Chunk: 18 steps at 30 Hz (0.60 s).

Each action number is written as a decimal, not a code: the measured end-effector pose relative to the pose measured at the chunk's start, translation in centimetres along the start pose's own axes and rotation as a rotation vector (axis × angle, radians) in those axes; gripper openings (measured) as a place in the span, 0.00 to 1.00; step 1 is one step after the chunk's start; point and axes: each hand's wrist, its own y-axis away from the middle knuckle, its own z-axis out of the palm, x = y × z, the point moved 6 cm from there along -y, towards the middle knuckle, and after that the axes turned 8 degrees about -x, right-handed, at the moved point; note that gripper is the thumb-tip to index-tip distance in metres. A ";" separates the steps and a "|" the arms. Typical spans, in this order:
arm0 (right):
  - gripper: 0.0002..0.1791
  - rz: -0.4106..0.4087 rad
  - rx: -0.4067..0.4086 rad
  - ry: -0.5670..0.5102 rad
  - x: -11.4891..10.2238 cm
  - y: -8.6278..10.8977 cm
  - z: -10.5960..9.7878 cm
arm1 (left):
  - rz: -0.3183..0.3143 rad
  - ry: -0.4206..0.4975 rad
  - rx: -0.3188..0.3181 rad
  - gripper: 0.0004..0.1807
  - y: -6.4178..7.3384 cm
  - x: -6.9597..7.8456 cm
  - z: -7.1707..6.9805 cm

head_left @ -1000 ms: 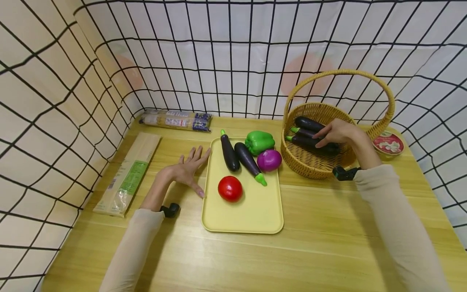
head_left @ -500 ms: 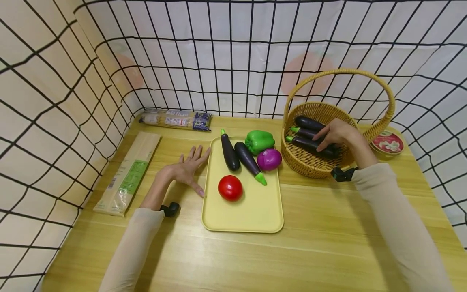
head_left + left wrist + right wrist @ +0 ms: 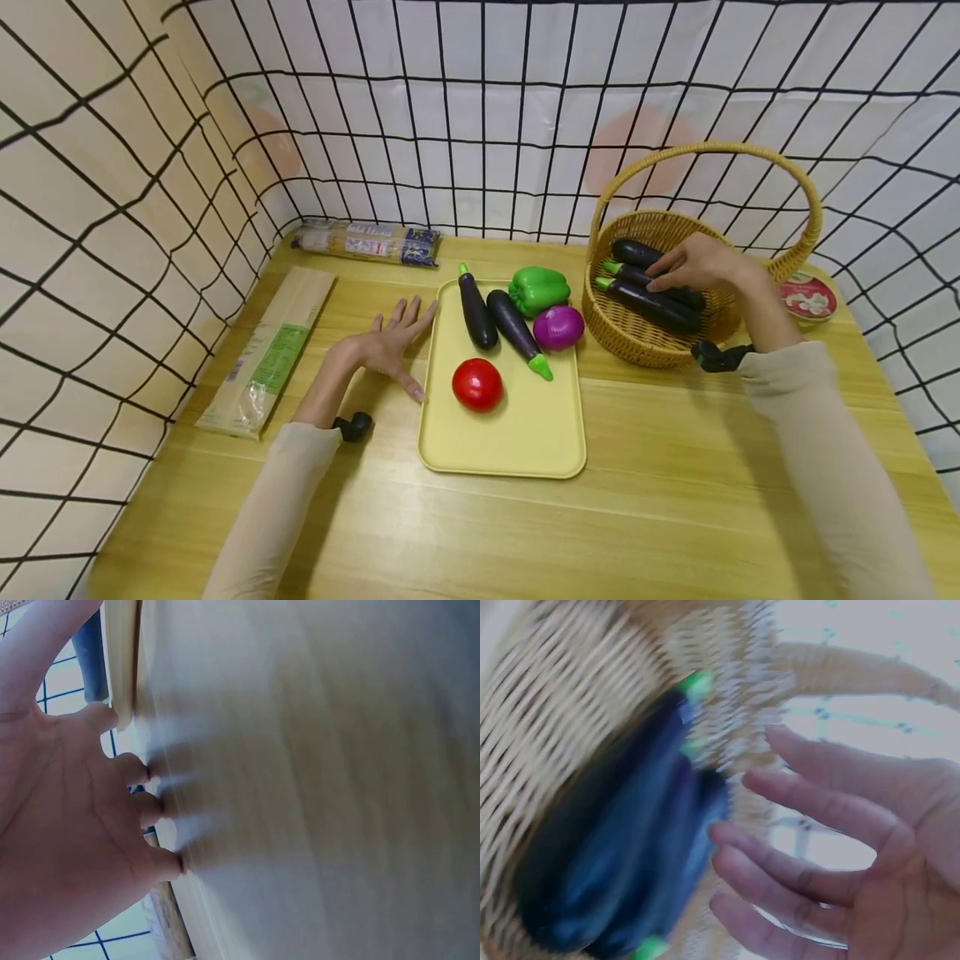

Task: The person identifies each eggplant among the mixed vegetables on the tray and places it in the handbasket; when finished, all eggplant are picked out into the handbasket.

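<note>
My right hand (image 3: 705,265) is over the wicker basket (image 3: 628,343), its fingers loosely bent and holding nothing. Beneath it three eggplants (image 3: 654,308) with green stems lie side by side on the basket's bottom. The right wrist view, blurred, has a gap between the fingertips (image 3: 727,834) and the dark eggplants (image 3: 619,840). With fingers spread, my left hand (image 3: 386,348) rests on the table at the left edge of the yellow tray (image 3: 525,454); its thumb tip is right at the rim. On the tray are two eggplants (image 3: 477,312), a red tomato (image 3: 477,385), a green bell pepper (image 3: 538,290) and a purple onion (image 3: 558,327).
A long flat packet with a green label (image 3: 277,358) lies left of my left hand. Another clear and blue packet (image 3: 367,242) is at the back. A round red-lidded tub (image 3: 808,297) stands behind the basket's right side. Black wire mesh (image 3: 487,158) borders the table.
My right hand has lifted a little away from the eggplants in the basket, uncovering more of the front one. The head view has shifted slightly. My left hand keeps its place beside the tray.
</note>
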 end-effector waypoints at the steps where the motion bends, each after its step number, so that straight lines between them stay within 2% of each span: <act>1: 0.24 -0.019 0.009 0.005 -0.9 0.4 -0.1 | -0.002 0.002 0.000 0.85 0.0 -0.1 0.0; 5: 0.26 -0.128 0.009 -0.010 -5.2 1.8 0.2 | 0.001 0.014 0.001 0.85 0.0 0.1 -0.1; 9: 0.31 -0.270 0.016 -0.039 -9.9 2.1 2.2 | -0.013 -0.012 -0.009 0.85 -0.1 -0.1 0.1; 14: 0.39 -0.403 0.026 -0.111 -14.2 0.1 6.0 | -0.017 -0.014 -0.004 0.84 -0.2 -0.2 0.1; 18: 0.41 -0.453 0.056 -0.133 -16.1 -1.8 8.7 | -0.014 -0.021 0.005 0.83 -0.1 0.0 -0.1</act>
